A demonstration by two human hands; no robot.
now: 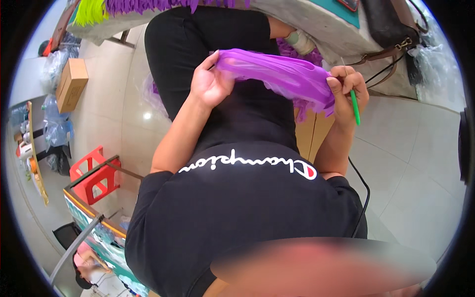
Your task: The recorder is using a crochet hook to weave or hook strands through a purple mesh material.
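Note:
A band of thin, shiny purple fabric, sheer in places, is stretched across above my lap. My left hand pinches its left end between thumb and fingers, palm turned up. At the other end my right hand grips the fabric between thumb and fingertips. That same hand also holds a slim green-handled tool, its handle pointing down out of the fist. A fine tip seems to show above the fingers; its kind I cannot make out.
Ahead of my knees stands a covered table with purple fringed pieces and lime-green ones. A dark bag lies at its right. To the left are a cardboard box and a red stool. Another person sits at lower left.

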